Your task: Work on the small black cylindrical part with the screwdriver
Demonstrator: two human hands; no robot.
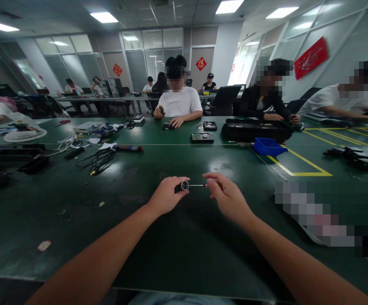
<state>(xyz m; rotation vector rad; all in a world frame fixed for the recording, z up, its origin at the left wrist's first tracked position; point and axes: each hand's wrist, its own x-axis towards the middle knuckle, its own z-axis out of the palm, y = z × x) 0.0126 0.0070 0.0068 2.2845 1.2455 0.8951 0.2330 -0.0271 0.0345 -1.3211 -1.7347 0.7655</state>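
My left hand (165, 198) is closed around a dark cylindrical part (184, 185) with a round, silver-rimmed end turned towards me. A screwdriver (196, 185) with a thin metal shaft and a reddish handle is pinched in my right hand (230, 198). Its shaft points left and reaches the side of the cylinder; whether the tip sits in a screw is too small to tell. Both hands are just above the green table (171, 250), and my right fingers cover most of the screwdriver's handle.
A corded tool (128, 148) and its coiled black cable (98, 161) lie ahead left. Hard drives (202, 137) rest before a person in white (184, 103) opposite. To the right are a blue bin (269, 147), a long black housing (255, 130) and black brackets (351, 157).
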